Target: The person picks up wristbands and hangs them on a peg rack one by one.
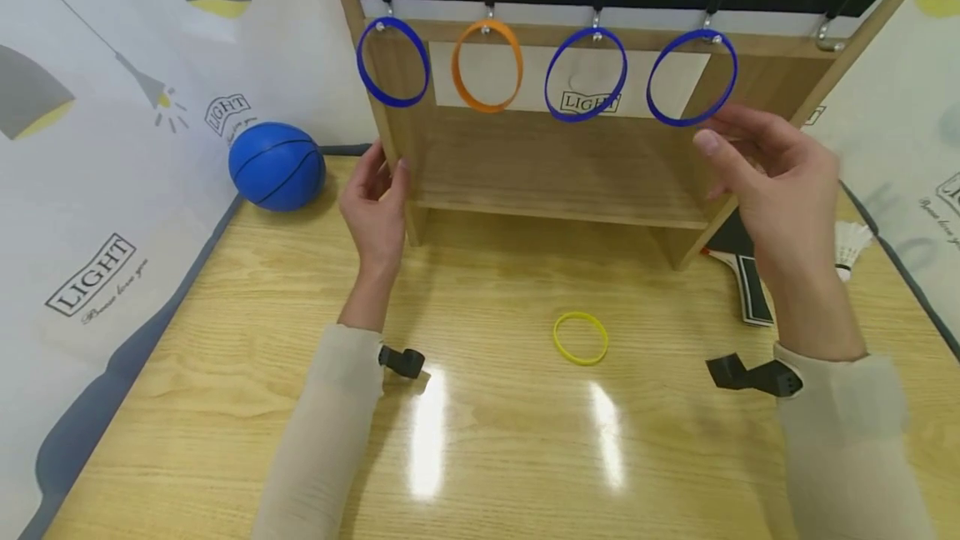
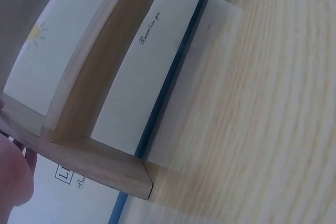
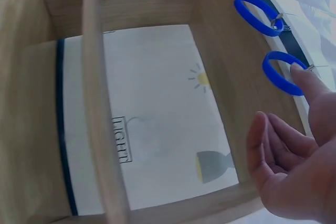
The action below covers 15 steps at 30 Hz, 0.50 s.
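Observation:
My left hand (image 1: 377,205) grips the left side panel of a wooden shelf (image 1: 555,161), thumb at the front edge and fingers on the outer side. Along the shelf's top, silicone wristbands hang from metal hooks: a blue wristband (image 1: 393,62) at the left, an orange wristband (image 1: 455,73) beside it, then a second blue one (image 1: 551,77). The third blue wristband (image 1: 651,90) hangs nearest my right hand (image 1: 787,182). That hand's thumb and fingers are apart beside its lower edge, holding nothing. On the table lies a yellow wristband (image 1: 581,362).
A blue ball (image 1: 277,167) sits left of the shelf. To the right lie a paddle (image 1: 752,290) with a black handle and a white shuttlecock (image 1: 850,248), partly behind my right arm. Another metal hook (image 1: 828,42) is at the shelf's top right.

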### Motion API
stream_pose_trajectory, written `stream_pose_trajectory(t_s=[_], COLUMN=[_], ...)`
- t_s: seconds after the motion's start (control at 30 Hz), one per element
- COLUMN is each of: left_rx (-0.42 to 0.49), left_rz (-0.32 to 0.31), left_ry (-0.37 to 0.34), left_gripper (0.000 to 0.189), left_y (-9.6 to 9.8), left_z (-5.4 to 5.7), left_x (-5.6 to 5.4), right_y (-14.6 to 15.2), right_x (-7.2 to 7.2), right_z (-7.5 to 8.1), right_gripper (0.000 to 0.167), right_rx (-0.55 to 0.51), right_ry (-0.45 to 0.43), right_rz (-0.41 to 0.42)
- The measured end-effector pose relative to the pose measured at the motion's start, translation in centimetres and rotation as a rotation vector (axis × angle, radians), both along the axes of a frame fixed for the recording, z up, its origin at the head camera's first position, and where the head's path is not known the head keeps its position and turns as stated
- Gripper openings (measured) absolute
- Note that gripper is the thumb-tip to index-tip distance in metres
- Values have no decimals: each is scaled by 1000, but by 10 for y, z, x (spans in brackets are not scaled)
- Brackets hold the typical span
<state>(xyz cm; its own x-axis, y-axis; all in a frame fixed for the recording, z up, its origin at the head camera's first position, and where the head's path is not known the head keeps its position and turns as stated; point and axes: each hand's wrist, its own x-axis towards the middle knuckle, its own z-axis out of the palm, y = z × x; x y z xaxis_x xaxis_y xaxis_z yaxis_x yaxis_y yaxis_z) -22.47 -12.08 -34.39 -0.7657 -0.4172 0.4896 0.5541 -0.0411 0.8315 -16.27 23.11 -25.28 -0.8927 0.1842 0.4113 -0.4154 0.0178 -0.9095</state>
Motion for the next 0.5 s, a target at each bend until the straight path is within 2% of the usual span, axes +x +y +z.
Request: stream_pose_trajectory(t_s=[0.07, 0.2, 0.37, 0.5], left_rx=[-9, -17, 5, 23], left_rz=[3, -3, -13, -5], left_ry=[-7, -1, -11, -2], left_gripper=[34, 34, 34, 33], left_y=[1, 3, 4, 2], left_z=[0, 1, -1, -6], left_x=[0, 0, 1, -3], right_y=[4, 12, 21, 19], right_x=[5, 15, 22, 21], right_z=[-8, -26, -46, -53], right_gripper=[35, 32, 27, 22], right_rx=[144, 359, 523, 608], right_ry=[-39, -99, -136, -120], right_rz=[-28, -6, 105, 188])
